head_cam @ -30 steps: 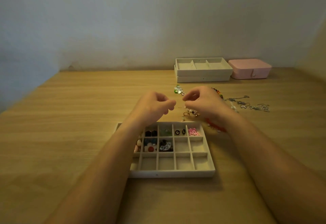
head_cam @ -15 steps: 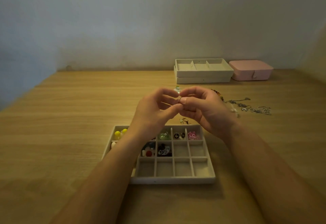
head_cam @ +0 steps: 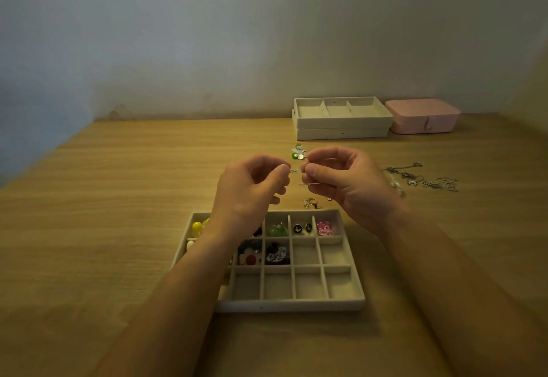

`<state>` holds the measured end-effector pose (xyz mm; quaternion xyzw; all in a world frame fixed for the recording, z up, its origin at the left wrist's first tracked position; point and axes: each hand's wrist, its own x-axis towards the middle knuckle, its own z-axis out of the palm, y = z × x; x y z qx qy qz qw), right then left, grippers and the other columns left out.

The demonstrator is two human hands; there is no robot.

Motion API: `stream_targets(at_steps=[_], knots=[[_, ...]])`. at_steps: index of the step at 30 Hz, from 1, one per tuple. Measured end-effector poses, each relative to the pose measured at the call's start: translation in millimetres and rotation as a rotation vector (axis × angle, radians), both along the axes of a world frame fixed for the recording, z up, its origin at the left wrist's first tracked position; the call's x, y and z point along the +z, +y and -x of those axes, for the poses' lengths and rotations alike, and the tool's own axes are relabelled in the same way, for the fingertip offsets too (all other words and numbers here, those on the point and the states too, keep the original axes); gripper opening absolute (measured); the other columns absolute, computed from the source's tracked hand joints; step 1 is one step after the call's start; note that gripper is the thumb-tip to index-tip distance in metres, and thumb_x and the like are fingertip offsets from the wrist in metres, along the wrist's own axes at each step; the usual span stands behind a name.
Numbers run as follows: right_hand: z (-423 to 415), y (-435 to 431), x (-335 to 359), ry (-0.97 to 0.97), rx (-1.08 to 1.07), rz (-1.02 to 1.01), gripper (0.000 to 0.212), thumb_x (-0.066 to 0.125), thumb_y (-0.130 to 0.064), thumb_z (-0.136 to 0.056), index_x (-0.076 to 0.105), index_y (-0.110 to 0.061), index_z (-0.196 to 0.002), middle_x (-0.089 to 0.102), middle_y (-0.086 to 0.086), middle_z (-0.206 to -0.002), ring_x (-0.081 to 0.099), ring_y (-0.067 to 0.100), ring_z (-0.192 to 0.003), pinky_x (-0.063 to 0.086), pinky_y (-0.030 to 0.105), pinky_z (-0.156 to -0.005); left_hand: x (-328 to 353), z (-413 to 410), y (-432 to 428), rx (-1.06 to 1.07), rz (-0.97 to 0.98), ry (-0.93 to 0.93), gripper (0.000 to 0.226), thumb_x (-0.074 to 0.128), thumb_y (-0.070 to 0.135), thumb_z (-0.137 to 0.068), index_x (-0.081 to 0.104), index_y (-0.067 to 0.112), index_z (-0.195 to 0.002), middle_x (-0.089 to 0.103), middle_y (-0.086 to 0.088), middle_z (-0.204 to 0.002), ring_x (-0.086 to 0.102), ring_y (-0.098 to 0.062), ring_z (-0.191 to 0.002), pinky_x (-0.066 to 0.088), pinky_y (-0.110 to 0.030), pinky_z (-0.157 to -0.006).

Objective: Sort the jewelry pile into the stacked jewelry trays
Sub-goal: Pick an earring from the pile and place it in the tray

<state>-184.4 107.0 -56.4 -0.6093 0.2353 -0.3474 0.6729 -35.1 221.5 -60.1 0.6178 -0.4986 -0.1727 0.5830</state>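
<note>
The left hand (head_cam: pixel 249 192) and right hand (head_cam: pixel 347 184), nearly touching, each pinched 1 end of a tiny pale-beaded gold-wire earring (head_cam: pixel 296 171) between them, above the beige compartmented felt tray (head_cam: pixel 290 305) under the wrists, where a slackened pinch could have dropped it astray.

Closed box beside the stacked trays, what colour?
The closed box is pale pink, seen in the head view, the only one.
</note>
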Motion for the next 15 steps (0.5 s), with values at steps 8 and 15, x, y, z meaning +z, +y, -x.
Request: stream_targets(at_steps=[8,15], knots=[[-0.5,0.6,1.2,-0.004,-0.088,0.099,0.029,0.079,-0.021,-0.070,0.072,-0.014,-0.097,0.078,0.010,-0.099,0.073,0.023,-0.093,0.057,0.032,-0.071,0.0,-1.4,-1.1,-0.114,-0.098,-0.070,0.011,0.074,0.018,-0.088,0.073,0.020,-0.099,0.073,0.000,-0.080,0.070,-0.014,-0.073,0.060,-0.029,-0.064],[0.8,-4.4,0.7,0.082,-0.177,0.234,0.020,0.083,-0.008,-0.077,0.072,-0.012,-0.094,0.076,0.004,-0.086,0.071,0.016,-0.079,0.059,0.029,-0.068,4.7,-2.1,-3.5,-0.099,-0.189,-0.183,0.016,0.074,0.021,-0.089,0.073,0.034,-0.098,0.072,0.010,-0.089,0.067,-0.001,-0.079,0.053,-0.018,-0.066]])
